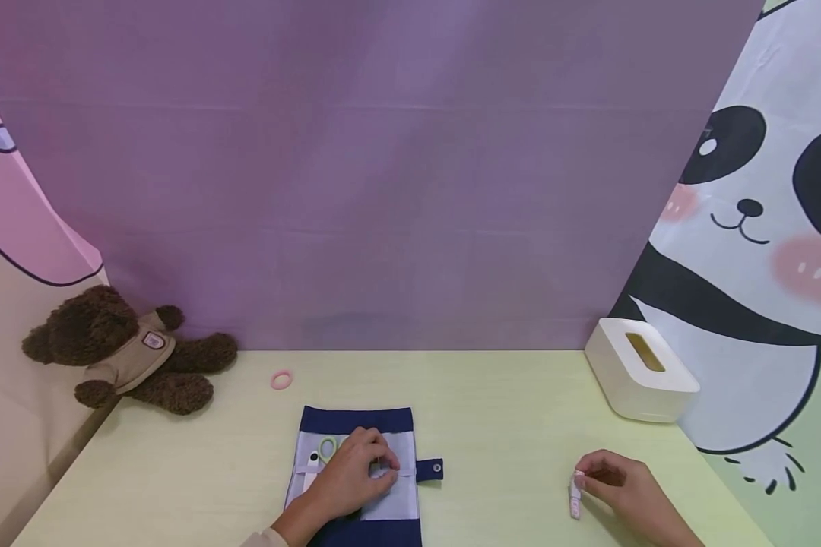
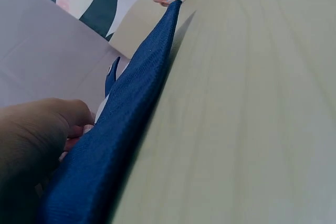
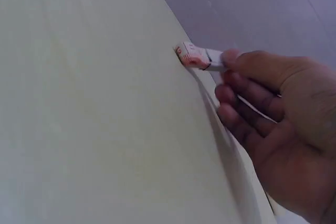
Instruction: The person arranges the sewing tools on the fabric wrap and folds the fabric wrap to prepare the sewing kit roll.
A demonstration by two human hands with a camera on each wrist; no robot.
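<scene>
L hand [image 1: 351,475] fingers curled pressing on navy roll-up pouch [image 1: 359,422], green scissors [image 1: 328,448] just beside fingertips, R hand [image 1: 619,486] pinching small white-pink stick [image 1: 575,494], well apart from L

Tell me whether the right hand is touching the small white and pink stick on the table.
Touching. The right wrist view shows the right hand pinching the stick at its fingertips; the head view agrees.

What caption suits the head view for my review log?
Left hand presses on a navy-and-white fabric roll-up pouch on the pale wooden table; right hand pinches a small white-and-pink tube.
</scene>
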